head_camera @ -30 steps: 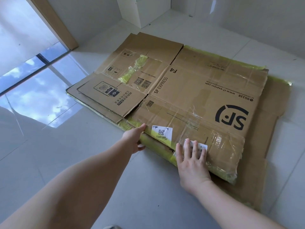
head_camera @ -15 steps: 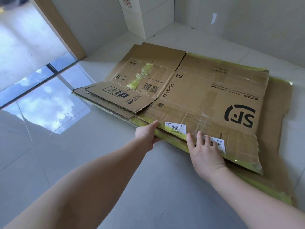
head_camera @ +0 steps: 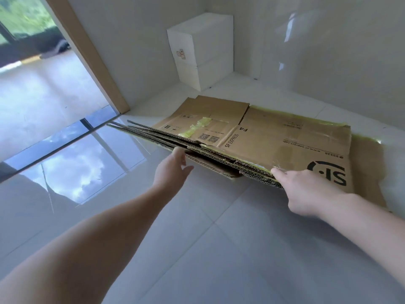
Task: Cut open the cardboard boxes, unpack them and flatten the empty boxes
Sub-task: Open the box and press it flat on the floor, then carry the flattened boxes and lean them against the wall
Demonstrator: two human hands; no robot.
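Flattened boxes (head_camera: 274,137) stacked on the floor (head_camera: 219,249) near the room's far corner, long axis left to right across you. Near edge raised. Your left hand (head_camera: 173,170) reaches under it, fingers loose; your right hand (head_camera: 306,189) grips that edge further right.

Glossy pale tiled floor (head_camera: 219,249) mirrors sky; white walls (head_camera: 317,40); white cabinet (head_camera: 203,58) in corner; wooden doorframe (head_camera: 87,55) left.
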